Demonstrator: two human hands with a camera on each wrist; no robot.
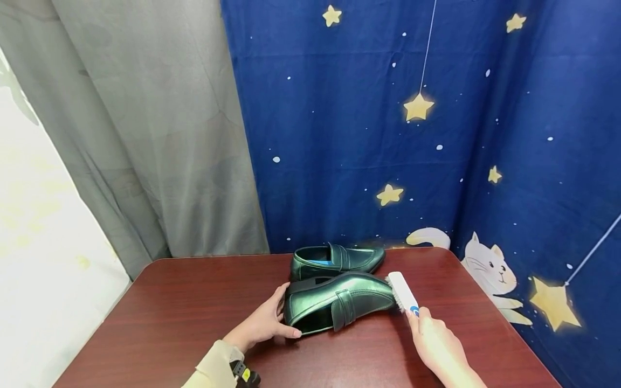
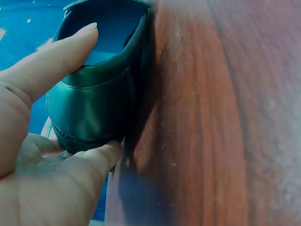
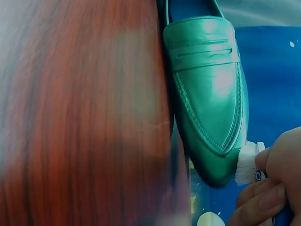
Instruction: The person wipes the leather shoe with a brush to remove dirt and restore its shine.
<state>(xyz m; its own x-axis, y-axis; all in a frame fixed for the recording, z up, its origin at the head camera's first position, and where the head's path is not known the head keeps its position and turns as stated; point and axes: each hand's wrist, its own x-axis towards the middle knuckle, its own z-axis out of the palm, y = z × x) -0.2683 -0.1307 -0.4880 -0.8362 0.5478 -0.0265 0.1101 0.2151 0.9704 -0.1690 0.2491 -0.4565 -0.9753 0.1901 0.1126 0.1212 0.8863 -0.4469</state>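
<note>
A shiny dark green loafer lies tipped on its side on the table, its opening turned toward me and its toe to the right. At the heel, my left hand holds it, the thumb near the opening's rim and the fingers behind; the left wrist view shows the heel between them. My right hand grips the handle of a white brush. Its bristles touch the loafer's toe in the right wrist view. The handle is mostly hidden in the hand.
Just behind stands a matching loafer, upright near the table's back edge, with a blue insole. The reddish-brown wooden table extends to both sides. A grey curtain and a blue star-patterned curtain hang behind it.
</note>
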